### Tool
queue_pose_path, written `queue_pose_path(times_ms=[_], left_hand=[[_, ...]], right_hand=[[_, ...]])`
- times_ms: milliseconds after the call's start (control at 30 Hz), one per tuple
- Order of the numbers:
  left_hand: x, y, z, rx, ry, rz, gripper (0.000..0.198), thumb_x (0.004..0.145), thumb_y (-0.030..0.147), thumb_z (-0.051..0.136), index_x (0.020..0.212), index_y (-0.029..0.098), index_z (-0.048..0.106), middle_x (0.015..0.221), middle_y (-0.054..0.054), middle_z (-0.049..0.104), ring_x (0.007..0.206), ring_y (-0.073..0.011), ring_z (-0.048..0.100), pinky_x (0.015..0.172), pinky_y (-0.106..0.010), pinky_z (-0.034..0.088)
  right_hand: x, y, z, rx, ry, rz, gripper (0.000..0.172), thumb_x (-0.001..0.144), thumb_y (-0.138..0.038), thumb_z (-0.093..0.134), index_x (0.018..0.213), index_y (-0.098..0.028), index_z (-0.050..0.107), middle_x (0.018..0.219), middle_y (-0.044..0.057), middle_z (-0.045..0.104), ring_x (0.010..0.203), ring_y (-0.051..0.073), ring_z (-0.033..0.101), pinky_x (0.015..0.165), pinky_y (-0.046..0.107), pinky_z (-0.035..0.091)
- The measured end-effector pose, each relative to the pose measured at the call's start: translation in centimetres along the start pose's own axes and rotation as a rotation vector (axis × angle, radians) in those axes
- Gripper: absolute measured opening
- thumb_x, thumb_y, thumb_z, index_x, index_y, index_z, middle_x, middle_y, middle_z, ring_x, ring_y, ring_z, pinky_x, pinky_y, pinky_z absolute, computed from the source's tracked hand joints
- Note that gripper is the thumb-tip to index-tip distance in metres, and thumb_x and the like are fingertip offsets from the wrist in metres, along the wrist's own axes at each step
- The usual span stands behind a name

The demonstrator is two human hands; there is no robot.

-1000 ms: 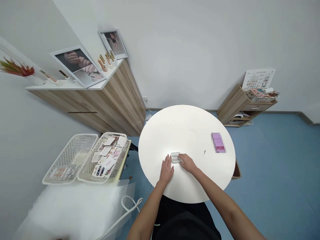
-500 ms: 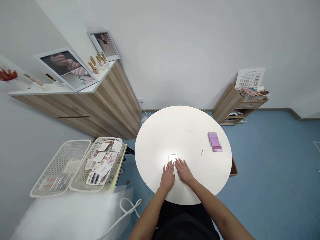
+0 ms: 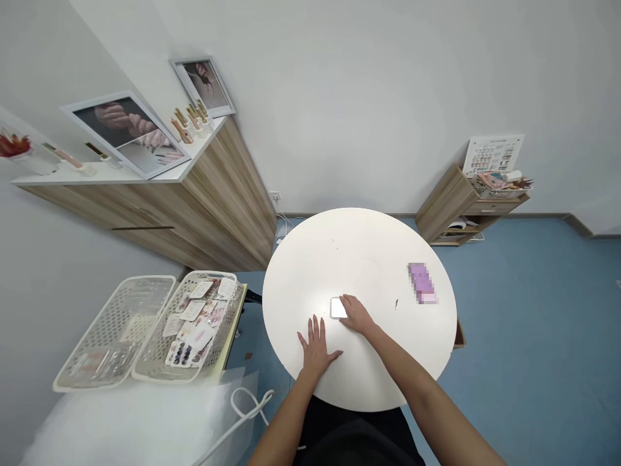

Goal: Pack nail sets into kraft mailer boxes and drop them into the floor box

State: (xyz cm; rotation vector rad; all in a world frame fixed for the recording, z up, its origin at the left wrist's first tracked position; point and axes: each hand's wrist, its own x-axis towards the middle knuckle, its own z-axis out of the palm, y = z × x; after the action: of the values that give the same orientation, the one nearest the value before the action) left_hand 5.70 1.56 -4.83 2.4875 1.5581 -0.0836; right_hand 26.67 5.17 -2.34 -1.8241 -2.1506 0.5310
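A small white square case with rounded corners and a greyish rim lies on the round white table. My right hand grips its right side, fingers at the top corner and thumb at the lower one. The case's right edge is hidden under those fingers. To the left and nearer my body, my left hand rests flat on the tabletop with its fingers spread. It holds nothing and is apart from the case.
A blurred purple item lies on the table's right side. Left of the table stand two white plastic baskets, one holding clear packs and one holding cards. A white cable loops at lower left. Wooden cabinets stand against the wall.
My left hand has moved left and toward my body, off the case, and its fingers have spread. My right hand has closed on the case's right side; the case now sits turned slightly.
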Motion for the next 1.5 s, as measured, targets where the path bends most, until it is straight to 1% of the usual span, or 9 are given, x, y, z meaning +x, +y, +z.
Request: queue_pose_path(times_ms=[133,300,600,767,933,1067,1200,1333,1500], left_hand=[[0.1,0.1,1.0,0.063,-0.054,-0.015,0.121,0.064,0.080,0.058,0.153,0.011,0.014,0.160,-0.022,0.005,0.144,-0.0432,-0.015,0.106,-0.074,0.000],[0.2,0.0,2.7,0.079,-0.039,0.005,0.122,0.063,0.084,0.053,0.153,0.013,0.013,0.160,-0.021,0.004,0.143,-0.0449,-0.018,0.105,-0.076,-0.001],[0.1,0.8,2.9,0.044,0.016,0.008,0.130,0.059,0.089,0.052,0.154,0.011,0.008,0.159,-0.022,0.002,0.143,-0.0435,-0.019,0.105,-0.077,-0.004],[0.5,1.6,1.2,-0.055,-0.024,-0.005,0.130,0.058,0.085,0.060,0.154,0.014,0.010,0.159,-0.021,0.003,0.145,-0.0445,-0.009,0.107,-0.075,0.001],[-1.6,0.4,-1.0,-0.251,0.025,-0.129,0.077,0.087,0.063,0.051,0.149,0.023,0.030,0.157,-0.014,0.026,0.146,-0.0313,0.021,0.114,-0.063,0.018],[-7.4,-2.3,-1.8,-0.295,0.219,-0.345,0.049,0.095,0.042,0.046,0.141,0.023,0.043,0.153,-0.011,0.038,0.143,-0.0263,0.031,0.116,-0.053,0.026],[-15.1,-6.3,-2.3,-0.280,0.309,-0.549,0.042,0.097,0.034,0.042,0.136,0.021,0.047,0.150,-0.012,0.042,0.140,-0.0274,0.036,0.115,-0.051,0.031],[-22.2,-10.8,-2.9,-0.222,0.344,-0.706,0.047,0.097,0.030,0.038,0.143,0.018,0.037,0.152,-0.013,0.038,0.142,-0.0267,0.031,0.115,-0.050,0.030],[-28.0,-15.6,-2.7,-0.151,0.287,-0.877,0.055,0.095,0.028,0.037,0.148,0.013,0.029,0.155,-0.015,0.032,0.144,-0.0260,0.027,0.116,-0.049,0.026]], right_hand=[[3.4,1.4,-0.8,-0.030,0.045,0.053,0.066,0.078,-0.024,0.065,0.137,-0.011,0.040,0.137,0.022,0.048,0.126,0.034,0.044,0.106,0.049,0.039],[6.8,3.1,-0.8,-0.046,0.021,0.089,0.065,0.078,-0.026,0.063,0.136,-0.012,0.040,0.138,0.021,0.048,0.127,0.033,0.044,0.106,0.047,0.039],[6.7,4.4,-0.1,-0.189,0.009,0.061,0.064,0.081,-0.035,0.057,0.139,-0.014,0.040,0.146,0.020,0.042,0.136,0.036,0.035,0.109,0.054,0.030],[7.0,2.6,0.5,-0.194,0.105,-0.170,0.055,0.089,-0.036,0.046,0.139,-0.013,0.039,0.146,0.020,0.041,0.136,0.036,0.032,0.107,0.055,0.030],[8.2,-2.8,1.7,-0.130,0.115,-0.444,0.050,0.093,-0.035,0.041,0.138,-0.013,0.041,0.142,0.020,0.045,0.133,0.034,0.036,0.105,0.055,0.033],[8.4,-8.8,3.2,-0.065,0.067,-0.616,0.047,0.094,-0.033,0.040,0.136,-0.012,0.042,0.138,0.020,0.048,0.129,0.032,0.042,0.103,0.051,0.038],[7.4,-15.9,5.7,-0.005,-0.005,-0.728,0.046,0.094,-0.031,0.042,0.135,-0.010,0.044,0.134,0.020,0.051,0.124,0.031,0.046,0.101,0.049,0.042],[5.3,-23.8,8.7,0.021,-0.128,-0.821,0.044,0.092,-0.027,0.044,0.134,-0.014,0.047,0.132,0.018,0.055,0.119,0.029,0.051,0.100,0.047,0.044],[3.4,-32.9,12.0,-0.045,-0.302,-0.902,0.041,0.089,-0.021,0.049,0.129,-0.015,0.053,0.132,0.015,0.058,0.120,0.027,0.054,0.103,0.042,0.042]])
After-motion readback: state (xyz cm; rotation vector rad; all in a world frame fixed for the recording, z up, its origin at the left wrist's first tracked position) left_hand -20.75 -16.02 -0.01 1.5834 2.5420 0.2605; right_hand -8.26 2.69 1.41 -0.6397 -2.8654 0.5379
